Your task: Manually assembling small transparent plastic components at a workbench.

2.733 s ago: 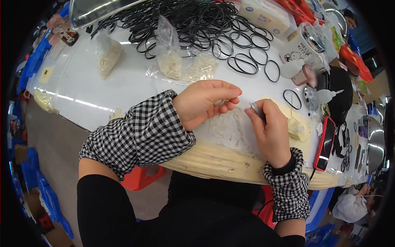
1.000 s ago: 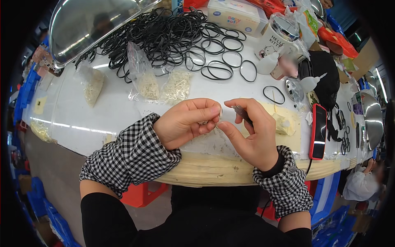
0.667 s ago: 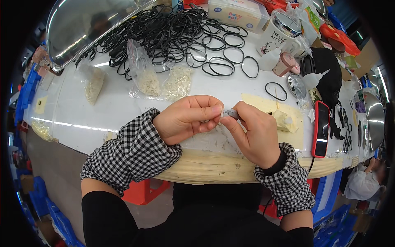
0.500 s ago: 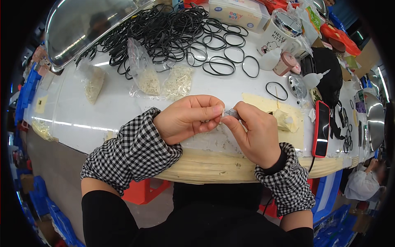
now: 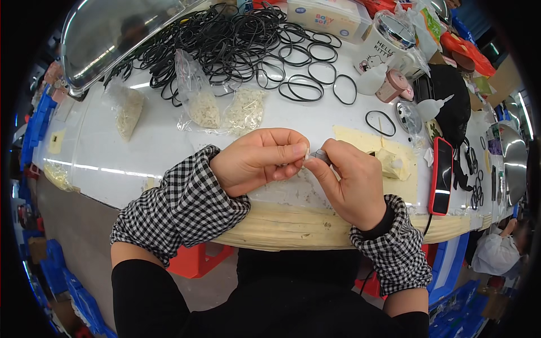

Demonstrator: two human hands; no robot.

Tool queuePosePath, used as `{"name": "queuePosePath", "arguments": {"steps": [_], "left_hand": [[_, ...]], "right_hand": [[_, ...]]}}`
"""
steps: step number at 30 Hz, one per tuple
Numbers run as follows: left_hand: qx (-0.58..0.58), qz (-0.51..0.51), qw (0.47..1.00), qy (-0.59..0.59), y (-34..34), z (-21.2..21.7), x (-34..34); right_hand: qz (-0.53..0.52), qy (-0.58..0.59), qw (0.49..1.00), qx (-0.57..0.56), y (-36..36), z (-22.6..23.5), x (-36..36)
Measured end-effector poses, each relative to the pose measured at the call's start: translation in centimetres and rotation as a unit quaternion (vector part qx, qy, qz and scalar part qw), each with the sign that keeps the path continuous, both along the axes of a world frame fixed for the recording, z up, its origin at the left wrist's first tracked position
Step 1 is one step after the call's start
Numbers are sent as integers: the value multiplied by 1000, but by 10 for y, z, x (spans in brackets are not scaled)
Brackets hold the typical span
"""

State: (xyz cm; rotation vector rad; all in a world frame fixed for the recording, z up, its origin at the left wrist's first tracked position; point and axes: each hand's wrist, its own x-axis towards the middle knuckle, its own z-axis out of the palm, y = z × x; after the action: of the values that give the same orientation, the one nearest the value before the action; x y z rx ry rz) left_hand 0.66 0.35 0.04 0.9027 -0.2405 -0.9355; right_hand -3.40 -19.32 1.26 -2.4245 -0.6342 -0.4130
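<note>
Over the near edge of the table, my left hand (image 5: 256, 162) pinches a tiny whitish piece (image 5: 307, 153) between thumb and fingertips. Close against it, my right hand (image 5: 358, 183) is closed around a small grey metal tool (image 5: 320, 156); most of the tool is hidden in the fingers, so its kind does not show. Beyond my left hand lie two clear plastic bags of small off-white pieces, a taller bag (image 5: 204, 110) and a squarer bag (image 5: 246, 110). Another such bag (image 5: 129, 114) lies farther left.
A heap of black rubber bands (image 5: 214, 48) spreads across the back, with a loose band (image 5: 380, 123) nearer. To the right are a yellow sheet (image 5: 408, 188), a red-edged phone (image 5: 441, 176), a white mug (image 5: 378, 48) and a squeeze bottle (image 5: 433, 107). A clear lid (image 5: 112, 39) stands back left.
Both hands keep nearly the same pose, fingertips together around the small piece. The whole view has shifted very slightly.
</note>
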Motion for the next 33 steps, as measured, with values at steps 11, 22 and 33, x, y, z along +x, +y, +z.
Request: {"name": "queuePosePath", "arguments": {"steps": [11,22,33], "left_hand": [[-20,3,1000,17,1,-4,2],[24,215,971,105,2,-1,3],[31,251,965,75,4,0,5]], "right_hand": [[5,11,1000,-15,-1,1,-1],[5,65,998,14,1,-12,1],[0,70,994,-83,8,-20,0]]}}
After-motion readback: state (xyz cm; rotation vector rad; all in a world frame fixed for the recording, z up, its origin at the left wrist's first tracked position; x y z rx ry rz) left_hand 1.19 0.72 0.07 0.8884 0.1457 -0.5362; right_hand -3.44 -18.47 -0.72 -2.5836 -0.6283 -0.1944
